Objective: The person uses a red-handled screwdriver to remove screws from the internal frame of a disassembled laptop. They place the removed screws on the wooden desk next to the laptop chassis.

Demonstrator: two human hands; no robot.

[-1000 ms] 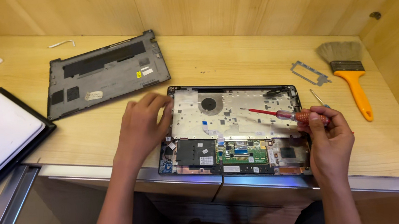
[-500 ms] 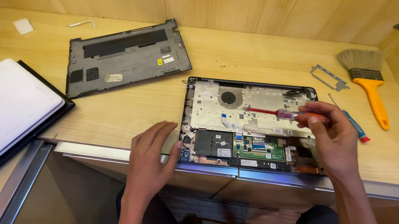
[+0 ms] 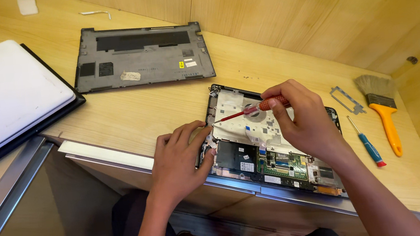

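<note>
Opened laptop (image 3: 270, 143) at front edge of worktop (image 3: 141, 107), circuit boards exposed; likely fragile inside, stiff shell, best gripped by outer frame. Red-handled screwdriver (image 3: 251, 109) light, thin, pinched at handle by right hand (image 3: 301, 121), tip aimed at laptop's left rear corner. Left hand (image 3: 178, 160) flat, fingers spread, pressing laptop's left edge. Grey bottom cover (image 3: 143, 54) toward rear. White closed laptop (image 3: 2, 95) at left edge. Brush (image 3: 383, 107), blue screwdriver (image 3: 366, 143), metal bracket (image 3: 346, 99) at right.

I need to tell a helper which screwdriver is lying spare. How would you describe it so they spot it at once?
Start at the opened laptop on the wooden desk. Just right of it lies a spare screwdriver with a blue handle and red tip, beside the orange-handled brush. The other, red one is held in the right hand.
</note>
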